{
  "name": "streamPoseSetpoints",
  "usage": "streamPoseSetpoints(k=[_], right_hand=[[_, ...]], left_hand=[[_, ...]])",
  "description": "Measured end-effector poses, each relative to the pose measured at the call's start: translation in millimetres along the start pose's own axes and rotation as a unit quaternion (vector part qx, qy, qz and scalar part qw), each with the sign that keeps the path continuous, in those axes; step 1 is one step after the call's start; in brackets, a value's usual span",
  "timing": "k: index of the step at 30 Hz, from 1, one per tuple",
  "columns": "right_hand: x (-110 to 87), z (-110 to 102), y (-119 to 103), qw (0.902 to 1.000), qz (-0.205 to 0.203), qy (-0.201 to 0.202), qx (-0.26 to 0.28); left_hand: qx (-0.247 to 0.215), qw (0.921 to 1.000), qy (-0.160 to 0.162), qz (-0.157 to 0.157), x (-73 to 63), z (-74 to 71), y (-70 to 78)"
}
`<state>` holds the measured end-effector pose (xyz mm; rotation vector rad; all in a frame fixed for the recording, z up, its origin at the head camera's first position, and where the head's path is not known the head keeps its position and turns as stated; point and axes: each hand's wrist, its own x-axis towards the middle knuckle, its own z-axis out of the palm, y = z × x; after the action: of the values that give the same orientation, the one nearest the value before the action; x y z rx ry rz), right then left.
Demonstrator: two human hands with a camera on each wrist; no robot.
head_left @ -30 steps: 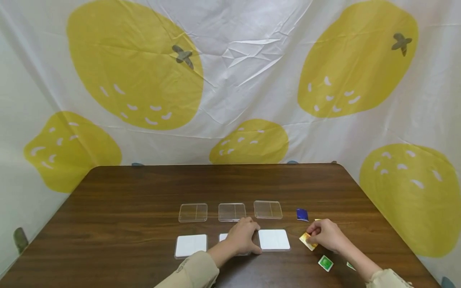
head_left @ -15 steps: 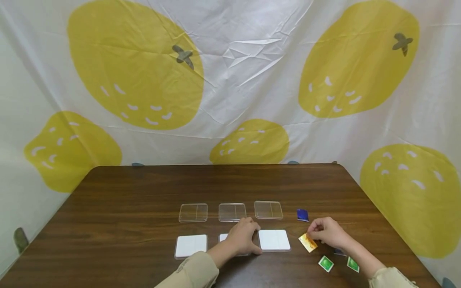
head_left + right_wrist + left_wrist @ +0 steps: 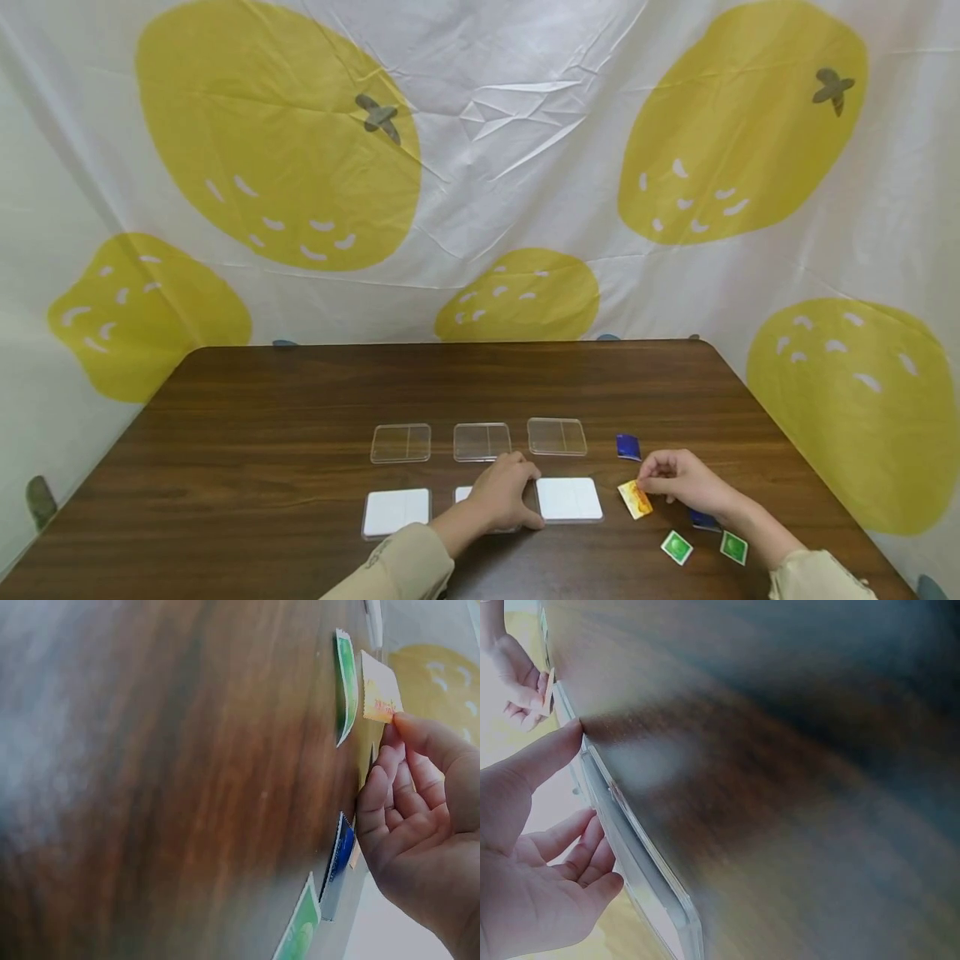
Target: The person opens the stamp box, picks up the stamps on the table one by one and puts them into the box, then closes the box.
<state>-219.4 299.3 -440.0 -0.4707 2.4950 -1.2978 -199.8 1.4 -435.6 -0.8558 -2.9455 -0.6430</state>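
Observation:
My left hand (image 3: 501,496) lies over the middle white-filled clear case (image 3: 463,494), covering most of it. Its thumb reaches the gap beside the right-hand case (image 3: 570,499), and its other fingers are loosely bent in the left wrist view. Between thumb and forefinger, my right hand (image 3: 686,481) pinches a small yellow-orange sachet (image 3: 635,500) with serrated edges, tilted in the right wrist view (image 3: 379,690). Around that hand lie a blue sachet (image 3: 628,447), a second blue one (image 3: 703,520) partly behind the wrist, and two green sachets (image 3: 677,547).
A third white-filled case (image 3: 397,512) stands at the left of the row. Behind the row lie three clear divided lids (image 3: 401,443). The dark wooden table (image 3: 262,467) runs back to a lemon-print cloth (image 3: 517,183).
My right hand has drawn slightly up and left with the yellow-orange sachet. The blue and green sachets near its wrist have come into fuller view. My left hand has stayed put.

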Motion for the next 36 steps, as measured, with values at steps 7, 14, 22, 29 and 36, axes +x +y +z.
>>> streamPoseSetpoints(k=[7,14,22,29,36], right_hand=[[3.3,0,2,0.9995,-0.027,0.010,0.009],[3.9,1,3,0.9988,-0.044,0.023,-0.006],[3.7,2,-3,0.9976,-0.064,0.023,0.005],[5.6,5,-7,0.9982,-0.056,0.006,0.020],[7.1,6,-14,0.9984,-0.046,0.003,0.032]], left_hand=[[-0.007,1.0000,0.005,-0.001,0.1,0.8,-1.3],[-0.009,1.0000,0.004,-0.001,0.0,-0.5,-1.2],[-0.017,0.9998,-0.002,-0.003,-0.1,-0.3,-1.2],[-0.021,0.9998,0.003,0.004,-0.1,1.4,-3.8],[-0.023,0.9997,0.004,0.006,-0.9,1.5,-4.0]])
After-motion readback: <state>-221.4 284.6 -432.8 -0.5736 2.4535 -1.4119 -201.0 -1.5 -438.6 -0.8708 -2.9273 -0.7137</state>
